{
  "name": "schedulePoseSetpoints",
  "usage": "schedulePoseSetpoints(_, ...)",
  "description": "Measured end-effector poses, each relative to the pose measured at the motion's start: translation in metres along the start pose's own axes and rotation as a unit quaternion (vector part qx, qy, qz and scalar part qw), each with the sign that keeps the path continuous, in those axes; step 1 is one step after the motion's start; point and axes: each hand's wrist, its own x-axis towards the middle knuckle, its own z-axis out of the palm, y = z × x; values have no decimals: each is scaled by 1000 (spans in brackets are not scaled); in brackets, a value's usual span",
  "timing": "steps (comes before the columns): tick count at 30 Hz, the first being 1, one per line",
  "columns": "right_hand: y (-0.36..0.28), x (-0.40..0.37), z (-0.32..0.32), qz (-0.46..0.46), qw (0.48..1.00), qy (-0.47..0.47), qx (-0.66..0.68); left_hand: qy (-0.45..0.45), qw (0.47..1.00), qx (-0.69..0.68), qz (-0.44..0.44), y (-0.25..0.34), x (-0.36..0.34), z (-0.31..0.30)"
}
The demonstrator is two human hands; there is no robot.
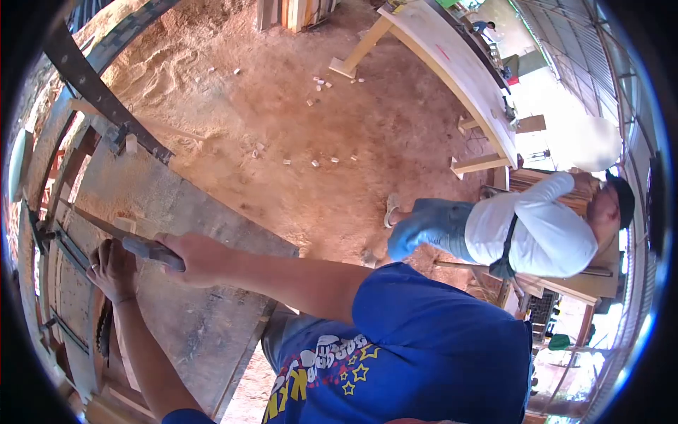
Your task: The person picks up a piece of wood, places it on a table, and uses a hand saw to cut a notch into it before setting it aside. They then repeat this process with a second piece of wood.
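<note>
My right hand (pixel 187 258) is closed around the grey handle of a handsaw (pixel 148 249). Its long, narrow blade points toward the upper left over the workbench (pixel 183 318). Just below the blade, my left hand (pixel 113 272) has its fingers bent down at the bench edge, with a ring on one of them. Whatever lies under those fingers is hidden. A small pale wood piece (pixel 126 225) sits close to the blade, with sawdust around it.
Metal bars and clamps (pixel 67 247) run along the bench's left side, and a dark perforated metal beam (pixel 99 88) crosses above. Small wood offcuts (pixel 316 163) lie on the dirt floor. A person in a white shirt (pixel 537 226) bends at right, near a long table (pixel 452 63).
</note>
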Motion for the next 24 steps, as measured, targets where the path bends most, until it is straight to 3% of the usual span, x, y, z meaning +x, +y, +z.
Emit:
schedulePoseSetpoints(6, -10, -4, 10, 16, 999, 37, -15, 19, 1000, 8, -7, -2, 0, 6)
schedulePoseSetpoints(9, -17, -22, -14, 62, 997, -43, 33, 18, 1000, -16, -6, -11, -7, 28)
schedulePoseSetpoints(14, 23, -168, -46, 51, 999, -3, -16, 0, 1000, 9, -21, -9, -8, 27)
schedulePoseSetpoints(16, -8, -231, -90, 137, 987, -56, 59, 34, 999, 2, 3, -13, -7, 26)
schedulePoseSetpoints(18, -21, -275, -115, 207, 970, -123, -6, 42, 999, -10, 9, -12, -7, 24)
schedulePoseSetpoints(21, -43, -277, -123, 194, 973, -117, -35, 36, 999, -24, 10, -15, -4, 22)
schedulePoseSetpoints(24, -17, -232, -98, 155, 983, -58, 80, 39, 999, -8, 7, -2, 0, 6)
